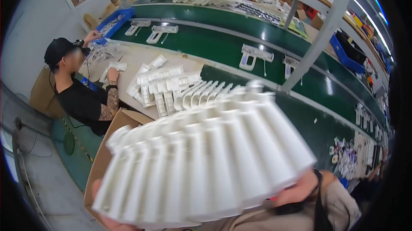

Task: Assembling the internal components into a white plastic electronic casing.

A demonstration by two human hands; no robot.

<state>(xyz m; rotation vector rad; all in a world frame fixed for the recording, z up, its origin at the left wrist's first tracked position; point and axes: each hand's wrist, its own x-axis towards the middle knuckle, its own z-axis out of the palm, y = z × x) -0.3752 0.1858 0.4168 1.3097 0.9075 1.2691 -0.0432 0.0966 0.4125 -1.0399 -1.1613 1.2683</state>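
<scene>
I have both hands wrapped about the two ends of a row of white plastic parts [201,162], which hangs in the air between them, close in front of the body. The left hand [115,224] sits at the lower left corner: one digit lies along the row's outer edge and more skin shows beneath it, while the rest is hidden behind the plastic. The right hand [300,186] is set a little higher, pressing in on the lower right corner; its fingertips are tucked out of my sight, so I can't tell how far they curl under. The two hands squeeze the parts side by side from opposite ends, and the row slopes upward to the right. By the right wrist I see a black strap [319,201] and beige fabric [341,203].

Just beside the left hand, partly behind the row, stands an open cardboard box [99,164]. Ahead of both hands, more white parts [165,80] lie heaped on the counter [128,53]. Beyond them runs a green conveyor [210,44] carrying white pistol-shaped units [256,55]. Well ahead of the left hand, a co-worker [83,89] in black reaches toward a blue bin [113,24].
</scene>
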